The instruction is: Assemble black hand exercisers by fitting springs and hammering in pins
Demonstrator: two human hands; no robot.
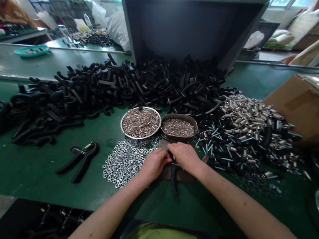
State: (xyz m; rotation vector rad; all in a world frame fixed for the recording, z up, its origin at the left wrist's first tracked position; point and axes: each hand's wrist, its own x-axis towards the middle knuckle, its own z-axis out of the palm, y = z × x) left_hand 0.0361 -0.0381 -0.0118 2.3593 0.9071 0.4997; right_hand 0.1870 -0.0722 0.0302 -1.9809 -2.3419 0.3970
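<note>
A black curved hand-grip handle (pixel 173 182) lies over a dark metal block (pixel 187 176) in front of me. My left hand (pixel 154 164) is closed, its fingertips pinched at the upper end of this handle. Just above and right, my right hand (pixel 186 157) is closed too, its fingertips bent down close to the left ones. What the right fingers pinch is hidden. Beside my left wrist spreads a pile of silvery ring-shaped nuts or washers (pixel 124 162). Farther left rests a hand gripper (pixel 81 160) with two black handles and a metal spring.
Behind my hands stand a round dish of small metal pins (pixel 141 122) and an oval tin of tiny parts (pixel 178 127). Black handles (pixel 98 90) heap around a tipped grey bin (pixel 191 28). Springs (pixel 246 116), screws and a cardboard box (pixel 308 105) lie right. A co-worker (pixel 11 9) sits far left.
</note>
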